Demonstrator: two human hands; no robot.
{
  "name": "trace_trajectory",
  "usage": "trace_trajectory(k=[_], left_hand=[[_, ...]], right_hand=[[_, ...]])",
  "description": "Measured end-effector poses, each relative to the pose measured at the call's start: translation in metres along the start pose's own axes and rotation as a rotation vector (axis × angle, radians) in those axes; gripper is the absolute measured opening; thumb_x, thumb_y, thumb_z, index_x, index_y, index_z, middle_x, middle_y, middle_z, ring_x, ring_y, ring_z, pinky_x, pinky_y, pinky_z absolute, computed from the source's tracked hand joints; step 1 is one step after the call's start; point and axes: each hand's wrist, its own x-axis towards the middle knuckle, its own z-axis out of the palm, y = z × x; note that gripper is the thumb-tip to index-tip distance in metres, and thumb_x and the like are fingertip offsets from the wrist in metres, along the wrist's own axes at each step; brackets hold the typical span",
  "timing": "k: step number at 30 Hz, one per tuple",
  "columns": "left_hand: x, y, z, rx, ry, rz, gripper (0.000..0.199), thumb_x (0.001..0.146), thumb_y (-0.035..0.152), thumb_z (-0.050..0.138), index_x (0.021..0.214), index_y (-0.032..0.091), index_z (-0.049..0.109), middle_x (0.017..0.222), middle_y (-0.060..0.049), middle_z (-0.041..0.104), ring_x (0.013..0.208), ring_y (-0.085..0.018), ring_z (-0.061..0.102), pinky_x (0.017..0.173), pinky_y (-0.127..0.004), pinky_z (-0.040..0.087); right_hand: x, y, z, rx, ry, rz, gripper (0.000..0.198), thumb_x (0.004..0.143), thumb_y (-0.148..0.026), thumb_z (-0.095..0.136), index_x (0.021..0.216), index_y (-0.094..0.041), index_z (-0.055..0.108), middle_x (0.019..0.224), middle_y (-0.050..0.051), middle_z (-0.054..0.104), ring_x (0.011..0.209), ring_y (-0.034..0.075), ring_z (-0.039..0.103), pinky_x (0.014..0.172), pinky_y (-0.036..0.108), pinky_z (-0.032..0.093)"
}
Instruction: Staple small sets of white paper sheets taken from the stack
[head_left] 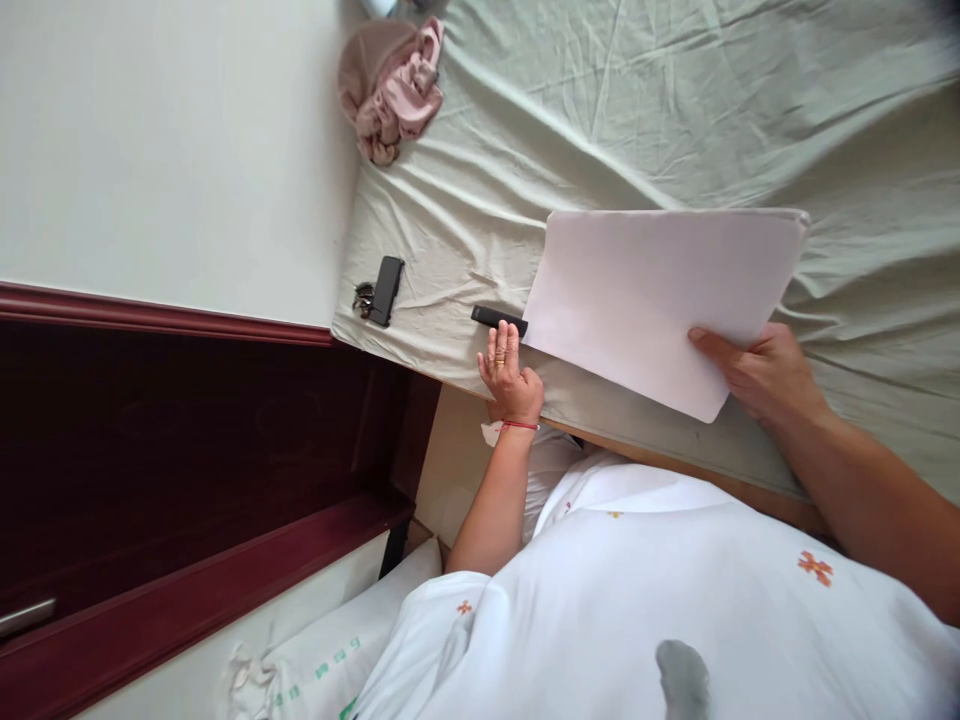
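My right hand (772, 375) grips a stack of white paper (660, 290) by its near right corner, thumb on top and fingers hidden underneath. The stack is tilted over the edge of a cloth-covered surface. My left hand (511, 378) has its fingers stretched out flat, with a ring on one of them. Its fingertips reach the near side of a slim black object (496, 320), shaped like a small stapler. That object lies beside the paper's left corner; whether the two touch I cannot tell.
A black rectangular object (386, 290) lies on the pale green cloth (600, 100), with keys (364, 298) next to it. Farther back is a crumpled pink cloth (397, 90). Dark red wooden furniture (187, 420) stands at left, and a white sack (337, 640) sits below.
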Motion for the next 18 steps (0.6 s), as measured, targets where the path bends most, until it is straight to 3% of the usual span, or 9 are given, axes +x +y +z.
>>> trace_trajectory(k=[5,9,13,15,18], left_hand=[[0.002,-0.007,0.004,-0.124,0.012,0.097,0.084,0.073,-0.001,0.042,0.154,0.019,0.046,0.165,-0.008,0.041,0.155,-0.018,0.037,0.129,-0.034,0.027],[0.004,-0.015,0.008,-0.230,0.049,0.170,0.079,0.079,0.003,0.044,0.157,0.016,0.039,0.167,-0.011,0.036,0.157,-0.020,0.031,0.131,-0.036,0.025],[0.004,-0.017,0.009,-0.271,0.035,0.168,0.074,0.089,0.014,0.050,0.160,0.020,0.031,0.170,-0.011,0.031,0.159,-0.022,0.026,0.131,-0.038,0.023],[0.002,-0.019,0.010,-0.286,0.051,0.153,0.074,0.092,0.022,0.053,0.161,0.022,0.027,0.170,-0.012,0.029,0.159,-0.024,0.027,0.129,-0.039,0.029],[-0.005,-0.026,0.012,-0.340,0.127,0.077,0.068,0.098,0.031,0.052,0.160,0.024,0.027,0.167,-0.016,0.033,0.150,-0.026,0.042,0.118,-0.040,0.044]], right_hand=[[0.001,0.001,-0.001,0.006,0.008,-0.004,0.035,0.070,-0.051,0.086,0.082,-0.020,0.077,0.084,0.002,0.076,0.074,0.016,0.066,0.059,0.026,0.053],[0.002,0.003,-0.001,0.029,-0.002,-0.013,0.035,0.070,-0.049,0.086,0.084,-0.019,0.076,0.085,0.002,0.076,0.074,0.016,0.066,0.062,0.026,0.055],[0.003,-0.001,0.003,0.208,0.068,-0.078,0.036,0.067,-0.044,0.089,0.092,-0.023,0.075,0.099,0.002,0.077,0.089,0.019,0.071,0.080,0.033,0.061],[0.003,-0.005,0.005,0.317,0.119,-0.124,0.038,0.065,-0.040,0.090,0.096,-0.026,0.074,0.110,0.001,0.076,0.104,0.020,0.071,0.093,0.036,0.060],[0.003,-0.010,0.004,0.413,0.153,-0.120,0.040,0.060,-0.034,0.093,0.095,-0.028,0.074,0.111,0.001,0.076,0.112,0.020,0.069,0.100,0.036,0.058]])
